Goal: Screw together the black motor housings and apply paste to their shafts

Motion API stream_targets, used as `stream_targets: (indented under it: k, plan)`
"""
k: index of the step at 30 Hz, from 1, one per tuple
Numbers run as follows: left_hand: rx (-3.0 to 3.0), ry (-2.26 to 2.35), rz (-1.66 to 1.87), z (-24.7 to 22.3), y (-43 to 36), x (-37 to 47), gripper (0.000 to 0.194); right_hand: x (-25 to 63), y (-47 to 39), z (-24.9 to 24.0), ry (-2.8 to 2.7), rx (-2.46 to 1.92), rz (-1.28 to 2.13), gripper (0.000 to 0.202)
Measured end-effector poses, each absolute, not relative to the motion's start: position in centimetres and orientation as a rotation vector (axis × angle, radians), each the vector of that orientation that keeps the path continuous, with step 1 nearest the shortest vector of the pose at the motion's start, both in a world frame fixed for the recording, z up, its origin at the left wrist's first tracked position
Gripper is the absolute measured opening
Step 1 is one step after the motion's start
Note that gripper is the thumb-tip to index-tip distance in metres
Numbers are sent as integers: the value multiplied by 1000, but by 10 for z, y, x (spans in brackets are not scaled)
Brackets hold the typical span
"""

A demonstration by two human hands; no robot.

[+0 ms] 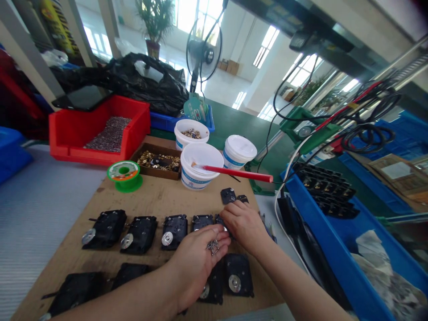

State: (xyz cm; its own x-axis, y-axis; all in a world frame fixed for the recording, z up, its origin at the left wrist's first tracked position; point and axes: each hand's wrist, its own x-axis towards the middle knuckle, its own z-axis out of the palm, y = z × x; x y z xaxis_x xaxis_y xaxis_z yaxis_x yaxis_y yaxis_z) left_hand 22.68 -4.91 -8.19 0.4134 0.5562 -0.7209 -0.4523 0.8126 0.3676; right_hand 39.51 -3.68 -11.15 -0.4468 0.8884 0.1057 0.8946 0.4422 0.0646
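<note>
Your left hand (198, 252) is loosely cupped, palm up, with small metal screws (213, 246) lying in it. Your right hand (243, 224) bends over a black unit (218, 219) on the cardboard (170, 194); whether it pinches anything, I cannot tell.

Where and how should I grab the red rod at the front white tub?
Probably pinch the red rod near its right end, coming from the right: that slim length juts past the rim of the front white tub, while the pale tip lies across its opening.
</note>
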Motion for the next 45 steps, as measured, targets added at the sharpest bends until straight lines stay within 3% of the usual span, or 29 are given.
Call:
stream_targets:
  k: [15,19,24,31,40,45]
  plan:
    - [107,921,644,-87,-46,227,24,398,-41,-114,-2588,-1512,-28,13]
    - [80,881,626,-80,-47,224,26,392,-63,-100,-2380,-1505,14,26]
    - [106,783,616,-75,-59,222,28,377,-90,-79,-2296,-1354,299,18]
    - [164,768,589,-81,-74,222,15,379,-98,-60,-2156,-1506,721,12]
    - [210,785,602,-77,-64,224,23,386,-93,-76,-1830,-1547,631,9]
    - [175,929,633,-76,-56,230,16,408,-66,-100,-1803,-1718,446,16]
